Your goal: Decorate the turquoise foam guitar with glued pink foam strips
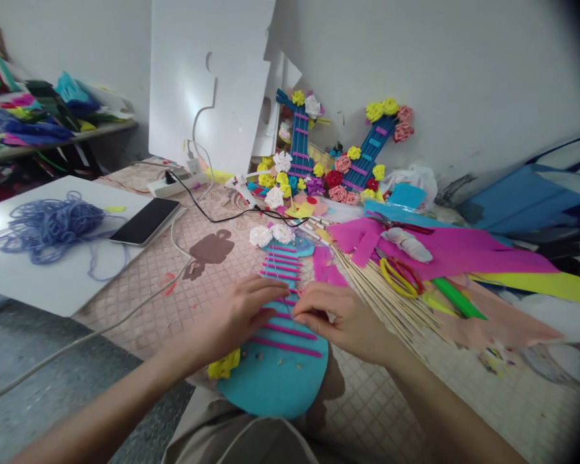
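A blue guitar-shaped craft piece [275, 386] lies at the table's front edge, its wide round end toward me. Magenta strips [290, 348] cross its body and neck, and small pale pegs stick out near the round end. White paper flowers [272, 235] sit at its far tip and a yellow flower [225, 365] at its left edge. My left hand [246, 308] rests over the middle of the piece, fingers stretched out and flat. My right hand [341, 316] is closed in a pinch at the strips, on what looks like a thin yarn strand; the fingertips partly hide it.
Purple yarn [53, 225] and a phone [145, 221] lie on a white board at left. Thin wooden sticks [377, 290], scissors [400, 277] and magenta paper [473, 251] are at right. Behind stand a glue gun [241, 190] and two flowered guitar crafts [299, 138]. A cable [125, 322] crosses the table.
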Tool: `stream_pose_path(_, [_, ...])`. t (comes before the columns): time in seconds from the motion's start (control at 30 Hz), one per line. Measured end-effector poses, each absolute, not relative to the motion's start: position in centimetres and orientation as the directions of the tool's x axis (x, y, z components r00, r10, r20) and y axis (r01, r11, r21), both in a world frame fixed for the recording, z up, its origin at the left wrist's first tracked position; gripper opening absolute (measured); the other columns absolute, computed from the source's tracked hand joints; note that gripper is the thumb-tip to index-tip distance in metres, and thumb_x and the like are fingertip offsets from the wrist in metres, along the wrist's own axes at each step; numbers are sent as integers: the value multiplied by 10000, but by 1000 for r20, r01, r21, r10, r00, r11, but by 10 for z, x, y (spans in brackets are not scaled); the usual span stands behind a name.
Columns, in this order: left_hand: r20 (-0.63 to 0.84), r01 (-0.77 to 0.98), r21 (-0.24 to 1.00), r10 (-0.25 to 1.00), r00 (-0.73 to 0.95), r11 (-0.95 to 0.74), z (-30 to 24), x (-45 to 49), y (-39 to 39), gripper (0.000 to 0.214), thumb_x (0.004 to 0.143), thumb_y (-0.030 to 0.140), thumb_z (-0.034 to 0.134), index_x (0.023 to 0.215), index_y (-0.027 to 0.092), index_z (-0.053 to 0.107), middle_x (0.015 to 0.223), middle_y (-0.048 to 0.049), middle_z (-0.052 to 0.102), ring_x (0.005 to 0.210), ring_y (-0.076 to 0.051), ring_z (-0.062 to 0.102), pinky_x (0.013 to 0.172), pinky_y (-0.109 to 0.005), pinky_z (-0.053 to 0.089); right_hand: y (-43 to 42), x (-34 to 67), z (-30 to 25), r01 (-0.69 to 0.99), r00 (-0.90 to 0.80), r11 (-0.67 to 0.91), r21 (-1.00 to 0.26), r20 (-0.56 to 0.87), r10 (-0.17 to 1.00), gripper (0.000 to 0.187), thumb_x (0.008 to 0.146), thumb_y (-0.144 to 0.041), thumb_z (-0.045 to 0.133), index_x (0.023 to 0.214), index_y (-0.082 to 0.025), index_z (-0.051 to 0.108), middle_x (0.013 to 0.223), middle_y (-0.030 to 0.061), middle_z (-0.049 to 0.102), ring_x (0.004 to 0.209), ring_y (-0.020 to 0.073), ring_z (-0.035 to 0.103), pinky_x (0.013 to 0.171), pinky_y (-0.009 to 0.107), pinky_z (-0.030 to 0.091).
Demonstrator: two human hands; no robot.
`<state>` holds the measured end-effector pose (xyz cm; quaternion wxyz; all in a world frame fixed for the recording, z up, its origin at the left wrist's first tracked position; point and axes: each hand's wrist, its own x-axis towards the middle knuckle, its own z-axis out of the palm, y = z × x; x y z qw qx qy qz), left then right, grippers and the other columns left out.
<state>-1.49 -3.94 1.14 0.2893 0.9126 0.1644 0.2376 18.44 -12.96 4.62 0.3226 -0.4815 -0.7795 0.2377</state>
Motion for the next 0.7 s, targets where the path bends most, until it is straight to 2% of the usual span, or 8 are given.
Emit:
stream_pose_path(0.13, [359, 126, 516, 347, 866, -847, 2, -14, -43, 205, 941, 220, 456, 989, 176, 650, 974, -70, 689, 904, -200, 582, 825, -361, 466, -123, 190, 43, 610, -361, 441, -659, 264, 894, 136, 913, -253, 538, 855, -199, 649, 820, 31, 654, 791, 157, 596, 698, 277, 465])
stream_pose_path(0.27, [375, 138, 464, 336, 864, -875, 2, -18, -42, 187, 938, 215, 473, 1000, 177, 645, 972, -60, 677, 897, -196, 552, 812, -350, 444, -114, 201, 42, 672, -356, 412, -616, 220, 908, 146, 915, -218, 535, 844, -173, 654, 827, 40, 655, 777, 150, 589, 688, 269, 454])
stream_pose_path(0.43, [341, 173, 465, 356, 870, -868, 2, -17, -41, 193, 940, 204, 465, 1006, 178, 645, 942, -50, 671, 902, -200, 527, 814, -348, 427, -97, 213, 38, 684, -384, 422, -595, 199, 902, 116, 896, -197, 566, 850, -173, 669, 846, 43, 671, 836, 159, 602, 754, 276, 453])
stream_pose_path(0.53, [331, 203, 466, 383, 862, -861, 1, -16, -41, 178, 932, 196, 477, 986, 182, 647, 915, -45, 668, 898, -204, 523, 815, -353, 420, -76, 220, 36, 696, -332, 411, -588, 243, 911, 130, 904, -231, 557, 888, -171, 672, 871, 47, 664, 831, 155, 599, 737, 270, 448])
stream_pose_path(0.7, [321, 228, 476, 409, 854, -849, -1, -18, -44, 154, 917, 196, 505, 958, 204, 653, 904, -34, 670, 904, -209, 527, 822, -350, 409, -7, 230, 40, 825, -154, 333, -456, 386, 910, 133, 889, -201, 547, 820, -158, 653, 802, 35, 655, 733, 142, 581, 665, 248, 428])
